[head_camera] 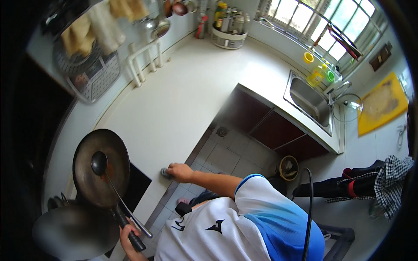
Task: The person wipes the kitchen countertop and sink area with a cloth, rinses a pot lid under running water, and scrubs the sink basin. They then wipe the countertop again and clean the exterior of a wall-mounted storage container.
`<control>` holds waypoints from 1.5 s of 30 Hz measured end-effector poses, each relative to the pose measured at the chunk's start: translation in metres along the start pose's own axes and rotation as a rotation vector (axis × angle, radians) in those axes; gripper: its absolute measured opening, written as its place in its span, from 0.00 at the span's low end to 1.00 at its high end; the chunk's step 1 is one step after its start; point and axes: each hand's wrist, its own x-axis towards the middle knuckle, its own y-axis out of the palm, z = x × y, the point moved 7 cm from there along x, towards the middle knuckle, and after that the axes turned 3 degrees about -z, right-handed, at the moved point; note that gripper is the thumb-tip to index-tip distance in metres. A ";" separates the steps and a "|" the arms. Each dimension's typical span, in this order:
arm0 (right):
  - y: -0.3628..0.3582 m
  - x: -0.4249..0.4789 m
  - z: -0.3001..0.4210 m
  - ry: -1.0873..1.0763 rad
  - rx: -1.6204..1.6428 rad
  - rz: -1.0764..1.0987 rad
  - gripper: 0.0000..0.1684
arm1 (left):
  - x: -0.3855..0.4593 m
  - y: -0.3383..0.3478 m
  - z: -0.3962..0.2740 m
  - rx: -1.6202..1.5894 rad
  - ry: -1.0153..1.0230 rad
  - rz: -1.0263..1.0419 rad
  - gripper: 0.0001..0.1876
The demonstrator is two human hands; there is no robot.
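My left hand (126, 234) is closed around the black handle (133, 235) of a dark wok (85, 182). A metal ladle (99, 163) rests with its bowl inside the wok, near an orange-brown patch. Its long shaft runs out beside the wok handle, close to my left fingers; whether they also grip it I cannot tell. The wok stands over a black cooktop (139, 182) and hides part of it. My right hand (181, 173) holds a small dark grey object (166, 173) against the white countertop (147, 130), by the front edge. What that object is cannot be made out.
A blurred grey oval (76, 231) covers the lower left. Past the counter's inner corner is a steel sink (310, 98). White pipes (143, 62) and hanging utensils line the wall; a bottle rack (228, 37) fills the far corner. A bin (288, 168) stands on the floor.
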 end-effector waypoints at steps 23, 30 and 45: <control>-0.210 -0.448 -0.274 1.188 0.178 -0.562 0.23 | 0.030 0.603 0.184 0.376 -0.662 1.206 0.21; -0.155 -0.572 -0.249 1.660 0.227 -0.854 0.24 | 0.024 0.780 0.277 0.624 -0.789 1.421 0.17; -0.089 -0.534 -0.151 2.288 0.608 -1.438 0.23 | 0.033 0.982 0.483 0.930 -0.903 1.433 0.12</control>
